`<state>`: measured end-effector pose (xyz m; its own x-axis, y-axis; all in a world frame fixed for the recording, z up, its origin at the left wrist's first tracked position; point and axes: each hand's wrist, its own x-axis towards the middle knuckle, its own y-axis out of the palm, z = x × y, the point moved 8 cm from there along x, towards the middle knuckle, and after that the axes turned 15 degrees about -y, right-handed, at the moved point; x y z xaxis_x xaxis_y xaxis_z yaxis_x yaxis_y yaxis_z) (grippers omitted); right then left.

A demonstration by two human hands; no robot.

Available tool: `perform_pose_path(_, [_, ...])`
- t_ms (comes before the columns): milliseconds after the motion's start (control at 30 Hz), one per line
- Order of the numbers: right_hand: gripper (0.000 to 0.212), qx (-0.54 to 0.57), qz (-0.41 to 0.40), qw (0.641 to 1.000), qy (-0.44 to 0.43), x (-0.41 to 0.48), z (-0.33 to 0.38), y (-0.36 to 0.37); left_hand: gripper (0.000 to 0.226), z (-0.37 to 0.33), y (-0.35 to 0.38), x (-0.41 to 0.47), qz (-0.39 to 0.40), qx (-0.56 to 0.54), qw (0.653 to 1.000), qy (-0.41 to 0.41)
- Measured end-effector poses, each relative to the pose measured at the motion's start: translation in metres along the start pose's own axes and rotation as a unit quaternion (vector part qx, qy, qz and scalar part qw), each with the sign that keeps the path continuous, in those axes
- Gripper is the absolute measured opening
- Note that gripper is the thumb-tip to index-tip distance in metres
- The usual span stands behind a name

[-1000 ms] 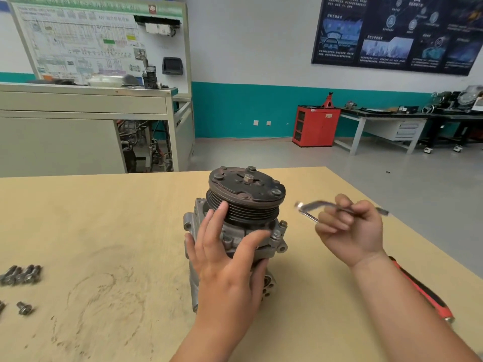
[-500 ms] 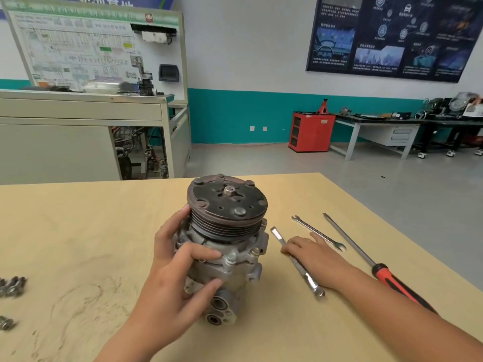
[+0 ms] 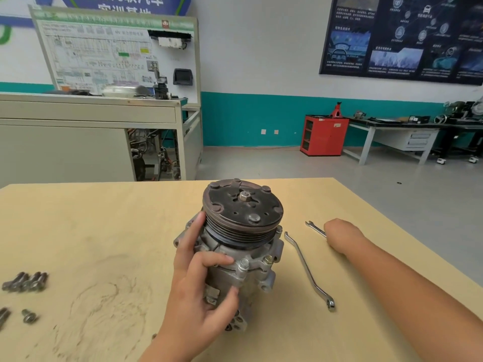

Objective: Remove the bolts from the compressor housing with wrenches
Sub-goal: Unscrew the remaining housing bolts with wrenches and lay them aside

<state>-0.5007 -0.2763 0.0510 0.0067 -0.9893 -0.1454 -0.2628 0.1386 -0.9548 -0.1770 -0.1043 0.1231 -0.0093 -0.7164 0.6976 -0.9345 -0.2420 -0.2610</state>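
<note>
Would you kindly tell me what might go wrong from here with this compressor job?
1. Only the left hand steadies the compressor; wrench torque may twist or tip it.
2. The loose bolts lie uncontained on the table and may roll away.

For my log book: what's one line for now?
left hand grips compressor | right hand over small wrench | long wrench on table
</note>
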Motion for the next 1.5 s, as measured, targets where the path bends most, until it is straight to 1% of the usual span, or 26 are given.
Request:
perform_pose_path(100, [0.021,-0.006,0.008,1.0,0.015,0.002,-0.002,0.002,0.035,-0.001,0.001,-0.001,-0.008,-0.003,1.0,-0.005])
perform_pose_path(167, [0.027,0.035,0.005,0.999,0.029,0.0,-0.007,0.008,0.034,0.0,0.001,-0.001,-0.016,-0.007,1.0,-0.008])
perform_pose_path(267, [0.025,0.174,-0.058,0.982,0.045,-0.011,-0.01,0.009,0.039,0.002,0.002,-0.002,-0.019,-0.009,1.0,-0.01])
perform_pose_path(300, [0.032,0.243,-0.09,0.964,0.052,-0.02,-0.009,0.005,0.039,0.002,0.002,-0.002,-0.019,-0.009,1.0,-0.011])
perform_pose_path(333, [0.038,0.322,-0.125,0.937,0.052,-0.03,-0.006,0.0,0.039,0.003,0.002,-0.002,-0.02,-0.009,1.0,-0.013])
perform_pose_path(367, [0.039,0.422,-0.167,0.89,0.052,-0.046,-0.001,-0.006,0.037,0.003,0.002,-0.002,-0.023,-0.008,1.0,-0.015])
perform_pose_path(400, [0.034,0.533,-0.196,0.821,0.049,-0.065,0.007,-0.01,0.036,0.004,0.002,-0.002,-0.029,-0.009,0.999,-0.016])
perform_pose_path(433, [0.029,0.631,-0.206,0.747,0.029,-0.09,0.02,-0.015,0.035,0.004,0.003,-0.003,-0.034,-0.012,0.999,-0.018])
perform_pose_path(467, [0.025,0.709,-0.203,0.676,-0.01,-0.119,0.037,-0.022,0.035,0.004,0.003,-0.004,-0.039,-0.016,0.999,-0.02])
perform_pose_path(500, [0.02,0.763,-0.192,0.614,-0.06,-0.149,0.056,-0.032,0.034,0.003,0.004,-0.004,-0.045,-0.019,0.999,-0.021])
perform_pose_path(533, [0.014,0.802,-0.164,0.564,-0.109,-0.179,0.079,-0.043,0.034,0.003,0.004,-0.004,-0.048,-0.02,0.998,-0.023])
perform_pose_path(567, [0.021,0.829,-0.124,0.525,-0.148,-0.205,0.101,-0.054,0.034,0.002,0.005,-0.004,-0.051,-0.018,0.998,-0.023])
perform_pose_path(600, [0.037,0.852,-0.081,0.489,-0.169,-0.224,0.123,-0.062,0.033,0.002,0.005,-0.004,-0.053,-0.016,0.998,-0.023])
perform_pose_path(633, [0.047,0.87,-0.046,0.461,-0.168,-0.238,0.141,-0.065,0.033,0.001,0.005,-0.004,-0.051,-0.014,0.998,-0.022])
perform_pose_path(667, [0.048,0.877,-0.025,0.451,-0.163,-0.247,0.158,-0.067,0.033,0.001,0.005,-0.004,-0.051,-0.013,0.998,-0.021])
perform_pose_path(767, [0.028,0.872,-0.015,0.456,-0.177,-0.259,0.193,-0.079,0.034,0.001,0.004,-0.003,-0.052,-0.016,0.998,-0.023])
perform_pose_path(800, [0.023,0.874,-0.014,0.451,-0.178,-0.259,0.201,-0.081,0.034,0.001,0.004,-0.004,-0.051,-0.017,0.998,-0.023])
perform_pose_path(867, [0.011,0.896,-0.001,0.413,-0.164,-0.256,0.21,-0.085,0.034,0.0,0.004,-0.004,-0.049,-0.021,0.998,-0.019])
perform_pose_path(900, [0.01,0.903,0.005,0.399,-0.161,-0.254,0.213,-0.089,0.034,0.0,0.004,-0.004,-0.048,-0.026,0.998,-0.017])
perform_pose_path(933, [0.02,0.901,0.008,0.4,-0.165,-0.252,0.213,-0.091,0.033,0.001,0.004,-0.003,-0.048,-0.032,0.998,-0.016])
perform_pose_path(1033, [0.039,0.889,0.009,0.426,-0.167,-0.244,0.213,-0.093,0.031,0.001,0.005,-0.003,-0.047,-0.032,0.998,-0.015])
perform_pose_path(1100, [0.045,0.88,0.015,0.443,-0.171,-0.241,0.214,-0.092,0.031,0.001,0.006,-0.003,-0.047,-0.036,0.998,-0.017])
perform_pose_path(1233, [0.051,0.849,0.015,0.499,-0.175,-0.235,0.211,-0.088,0.031,0.001,0.006,-0.003,-0.044,-0.042,0.998,-0.02])
perform_pose_path(1367, [0.051,0.836,0.02,0.517,-0.185,-0.231,0.207,-0.088,0.031,0.003,0.006,-0.005,-0.052,-0.037,0.998,-0.017])
perform_pose_path(1433, [0.045,0.827,0.028,0.525,-0.197,-0.229,0.207,-0.09,0.031,0.003,0.006,-0.006,-0.058,-0.037,0.997,-0.023])
perform_pose_path(1500, [0.033,0.809,0.042,0.545,-0.214,-0.227,0.205,-0.09,0.032,0.003,0.007,-0.007,-0.064,-0.039,0.997,-0.028])
